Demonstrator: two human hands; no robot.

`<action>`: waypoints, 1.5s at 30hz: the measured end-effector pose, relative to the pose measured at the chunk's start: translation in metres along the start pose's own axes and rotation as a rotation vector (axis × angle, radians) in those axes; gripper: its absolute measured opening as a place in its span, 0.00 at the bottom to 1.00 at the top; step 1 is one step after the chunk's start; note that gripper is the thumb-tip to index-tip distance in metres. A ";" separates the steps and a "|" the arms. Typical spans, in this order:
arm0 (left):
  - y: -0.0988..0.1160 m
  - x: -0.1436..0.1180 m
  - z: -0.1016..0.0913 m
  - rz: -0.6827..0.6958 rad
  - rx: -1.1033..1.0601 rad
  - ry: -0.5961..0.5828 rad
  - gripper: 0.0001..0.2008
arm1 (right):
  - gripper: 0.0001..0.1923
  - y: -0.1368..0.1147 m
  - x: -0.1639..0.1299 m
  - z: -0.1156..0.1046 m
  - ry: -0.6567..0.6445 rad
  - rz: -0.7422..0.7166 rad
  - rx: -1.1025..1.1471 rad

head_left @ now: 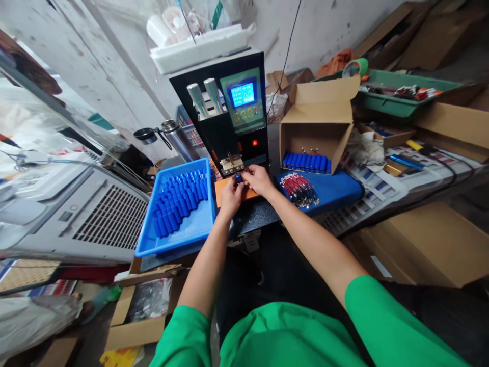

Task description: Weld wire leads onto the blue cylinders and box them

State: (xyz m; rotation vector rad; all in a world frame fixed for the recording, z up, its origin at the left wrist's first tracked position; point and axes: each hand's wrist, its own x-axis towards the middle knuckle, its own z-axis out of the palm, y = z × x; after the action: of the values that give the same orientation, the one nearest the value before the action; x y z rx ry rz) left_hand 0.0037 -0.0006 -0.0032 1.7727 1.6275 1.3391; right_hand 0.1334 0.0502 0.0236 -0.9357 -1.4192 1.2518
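Observation:
A small blue battery cell (pixel 239 178) is pinched between my two hands, right under the electrodes (pixel 232 163) of a black spot welder (pixel 250 137) with a lit blue screen. My left hand (pixel 231 195) closes on the cell from the left, over an orange board (pixel 222 188). From the right, my right hand (pixel 259 180) grips at the same cell with fingers pressed together. Fingers cover much of the cell, and any lead in them is too small to make out. Left of the welder, a blue tray (pixel 191 235) holds rows of blue cells (pixel 179 200).
Red and black wire leads (pixel 300 189) lie in a bunch on a blue surface (pixel 338 192) at right. Behind them stands an open cardboard box (pixel 318 113) with blue cells. A steel flask (pixel 179 140) is behind the tray. A green tray (pixel 410 104) sits far right.

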 end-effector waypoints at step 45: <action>-0.004 -0.001 -0.001 -0.003 0.051 0.010 0.13 | 0.05 -0.005 0.004 -0.002 -0.053 -0.097 -0.318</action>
State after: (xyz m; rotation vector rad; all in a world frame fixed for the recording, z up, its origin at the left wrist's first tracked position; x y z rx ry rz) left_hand 0.0008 -0.0008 -0.0058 1.7947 1.6830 1.3182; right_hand 0.1345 0.0533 0.0291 -1.0363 -1.7184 1.0026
